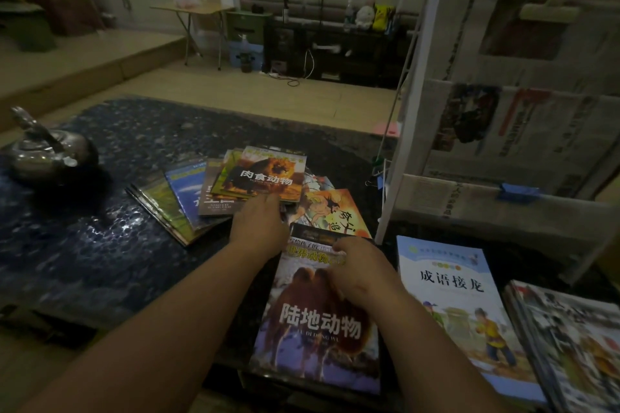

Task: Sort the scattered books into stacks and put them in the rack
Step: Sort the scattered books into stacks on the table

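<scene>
While the camel book [315, 329] lies flat at the near edge of the table [100, 211], my right hand [359, 268] rests on its upper cover, fingers curled; grip cannot be confirmed. My left hand [258, 225], fingers straight, touches the near edge of the lion book [265, 174].

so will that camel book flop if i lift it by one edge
Probably floppy: the camel book looks like a thin, wide paperback, so one-edge lifting may bend it. Its cover looks glossy, so it could slide on the shiny table top. Likely light for its size.
</scene>
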Available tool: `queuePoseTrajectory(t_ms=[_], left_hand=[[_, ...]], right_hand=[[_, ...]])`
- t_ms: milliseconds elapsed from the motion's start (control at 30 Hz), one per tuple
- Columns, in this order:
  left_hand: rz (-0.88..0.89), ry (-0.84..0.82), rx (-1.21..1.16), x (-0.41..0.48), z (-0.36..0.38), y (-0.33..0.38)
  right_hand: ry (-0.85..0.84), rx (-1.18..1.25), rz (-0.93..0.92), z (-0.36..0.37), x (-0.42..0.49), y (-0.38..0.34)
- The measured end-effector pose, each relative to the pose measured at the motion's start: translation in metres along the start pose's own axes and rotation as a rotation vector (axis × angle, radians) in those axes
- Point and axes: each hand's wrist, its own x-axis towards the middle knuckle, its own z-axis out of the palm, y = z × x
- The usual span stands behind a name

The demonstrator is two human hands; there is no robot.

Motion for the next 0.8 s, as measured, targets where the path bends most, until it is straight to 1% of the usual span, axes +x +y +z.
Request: queuePoseTrajectory(t_ms=[133, 300, 367, 400, 500, 567, 667, 800], left_hand=[[0.031, -0.009, 0.041, 0.024, 0.007, 0.002], [-0.043, -0.146, 0.045, 0.043, 0.019, -0.001], [-0.079, -0.118, 0.026, 0.044, 0.020, 0.001], [-0.077, -0.084, 0.063, 0.042, 0.019, 0.002], [0.008, 0.031, 0.261, 0.034, 0.016, 0.008], [0.048, 0.063, 0.302, 0.027, 0.014, 0.011], [0.131, 0.075, 0.308, 0.016, 0.013, 0.012], [0.169, -0.020, 0.176, 0.000, 0.010, 0.008]], right_hand=[[0.019, 0.036, -0.038, 0.002, 0.008, -0.002], [0.034, 0.027, -0.044, 0.003, 0.017, 0.002], [0.027, 0.032, -0.039, 0.003, 0.018, 0.004], [0.025, 0.032, -0.042, 0.003, 0.019, 0.005], [0.020, 0.039, -0.042, 0.003, 0.020, 0.004], [0.024, 0.048, -0.039, 0.004, 0.019, 0.004], [0.034, 0.053, -0.028, 0.004, 0.017, 0.003], [0.032, 0.041, -0.011, 0.001, 0.013, 0.001]])
